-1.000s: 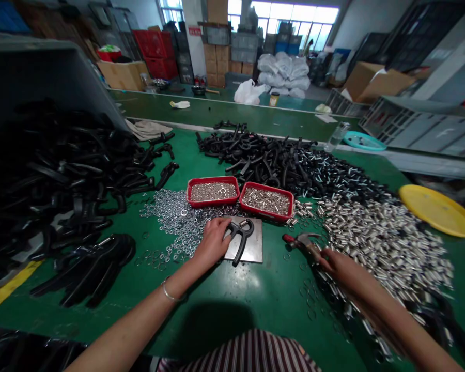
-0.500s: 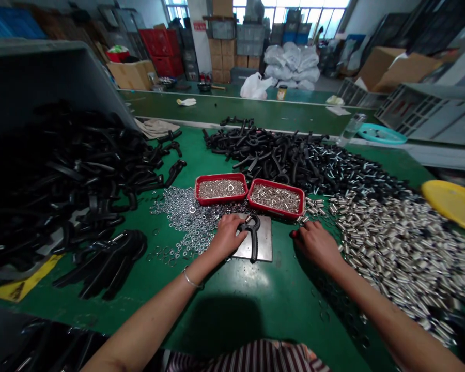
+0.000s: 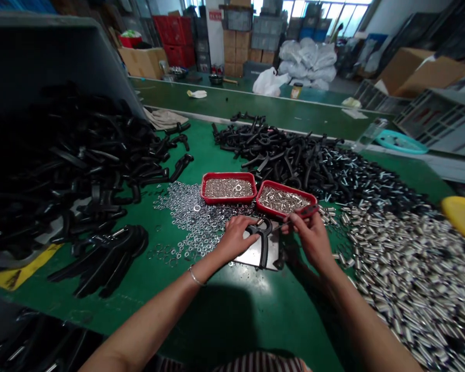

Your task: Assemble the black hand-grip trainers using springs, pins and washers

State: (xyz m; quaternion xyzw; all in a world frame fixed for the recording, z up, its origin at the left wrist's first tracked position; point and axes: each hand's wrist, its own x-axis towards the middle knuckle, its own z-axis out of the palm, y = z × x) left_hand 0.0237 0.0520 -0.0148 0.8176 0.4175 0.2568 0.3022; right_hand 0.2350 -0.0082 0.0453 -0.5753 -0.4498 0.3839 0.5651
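Observation:
My left hand (image 3: 235, 238) is closed on a black plastic handle part (image 3: 264, 250) with a looped head and a ribbed stem. The part lies on a square metal plate (image 3: 251, 256), and a small silvery cylinder shows in its head. In my right hand (image 3: 313, 238) is a screwdriver (image 3: 308, 210) with a red and black handle, its thin shaft pointing left at the part's head. Whether the tip touches the part is too small to tell. Just behind the hands sit two red trays, one with tiny metal pieces (image 3: 228, 199) and one with small pins (image 3: 273, 211).
Loose washers and nuts (image 3: 186, 217) spread left of the plate. Metal sleeves (image 3: 406, 268) heap at the right, with black parts (image 3: 287, 155) and screws (image 3: 364, 170) behind. A grey bin (image 3: 112, 67) of black handles stands left. A yellow lid (image 3: 463, 214) lies far right.
My right hand has lifted the screwdriver from the table beside the plate and brought its shaft toward the black part. My left hand still holds the part; the view has shifted slightly.

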